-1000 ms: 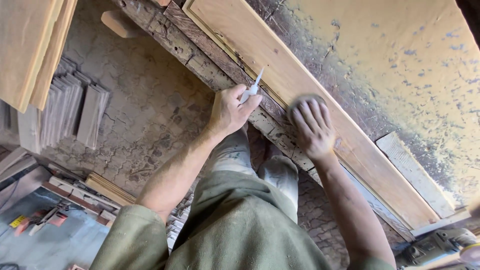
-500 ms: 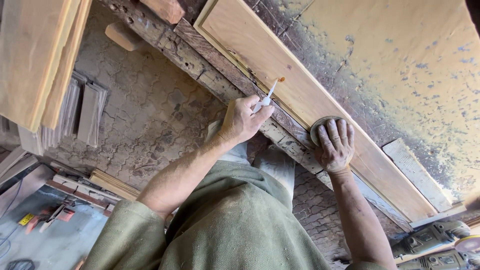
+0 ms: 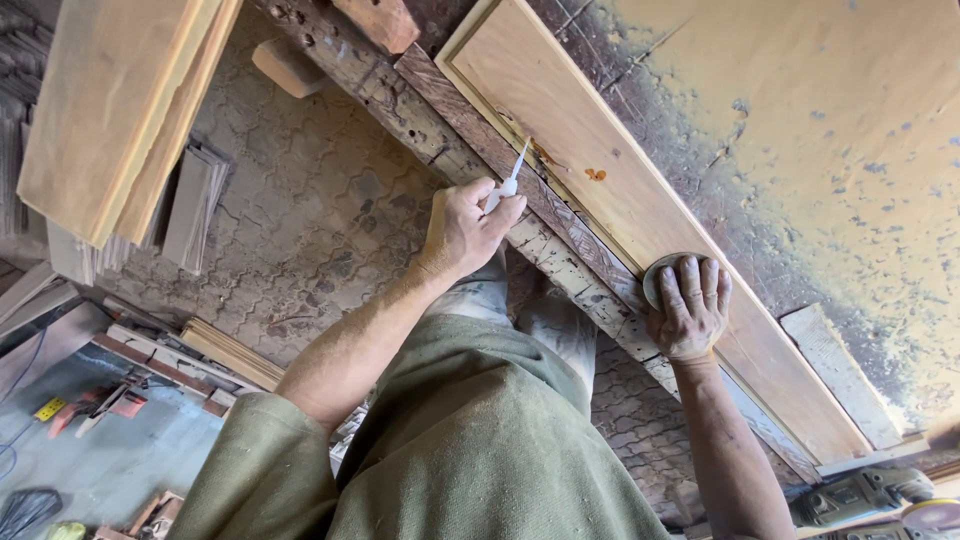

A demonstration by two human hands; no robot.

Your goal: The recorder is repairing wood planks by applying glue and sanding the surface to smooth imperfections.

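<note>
while the left hand (image 3: 462, 232) grips it, the nozzle (image 3: 512, 170) touches the panel (image 3: 640, 210).

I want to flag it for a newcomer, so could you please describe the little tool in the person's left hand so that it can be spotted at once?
Start at the long pale wooden panel lying on the dusty workbench. At its near edge the left hand pinches a thin white applicator, tip on the panel's groove. Unlike the round sanding pad under the right hand, it is slim and pointed.
</note>
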